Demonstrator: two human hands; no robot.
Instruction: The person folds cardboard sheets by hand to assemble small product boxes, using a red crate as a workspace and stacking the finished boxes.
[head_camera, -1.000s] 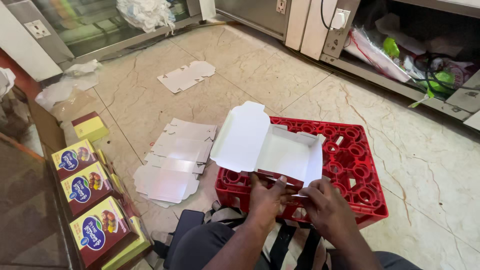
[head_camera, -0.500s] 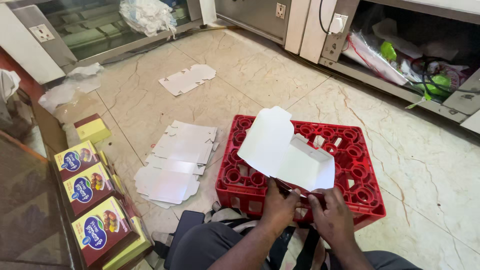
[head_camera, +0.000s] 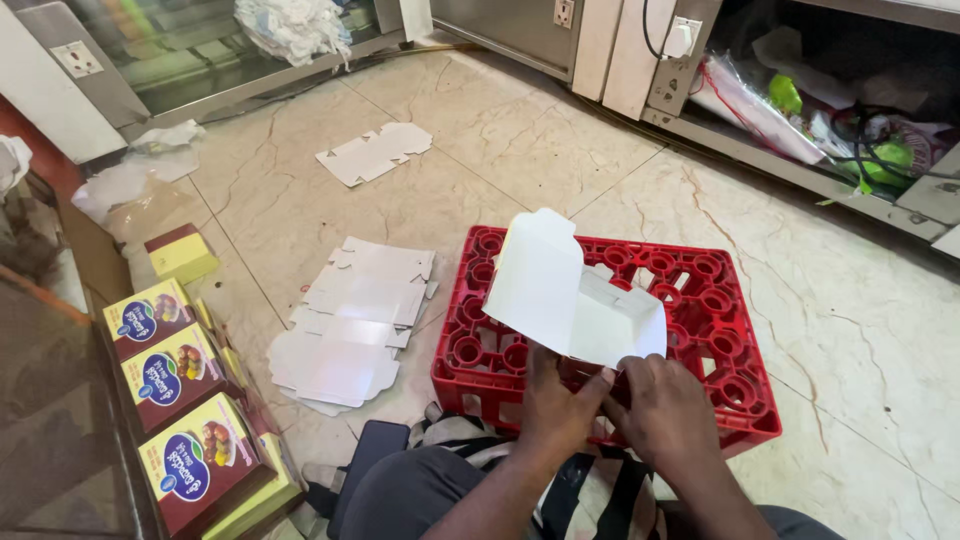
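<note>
A white cardboard box blank (head_camera: 565, 295), partly folded, stands tilted above a red plastic crate (head_camera: 720, 330) on the floor. My left hand (head_camera: 555, 405) pinches its lower edge from below. My right hand (head_camera: 665, 410) grips the same edge just to the right, fingers curled over the card. One flap of the blank rises toward the upper left. Both hands hover over the crate's near side, close to my knees.
A stack of flat white box blanks (head_camera: 355, 320) lies left of the crate, and a single blank (head_camera: 375, 153) lies farther back. Finished yellow-and-maroon boxes (head_camera: 175, 400) line the left edge. A dark phone (head_camera: 365, 460) rests by my leg. Cabinets and cables stand behind.
The blank was spread open flat over the crate; now it is folded narrower and tipped up to the left. My hands have moved closer together along its lower edge.
</note>
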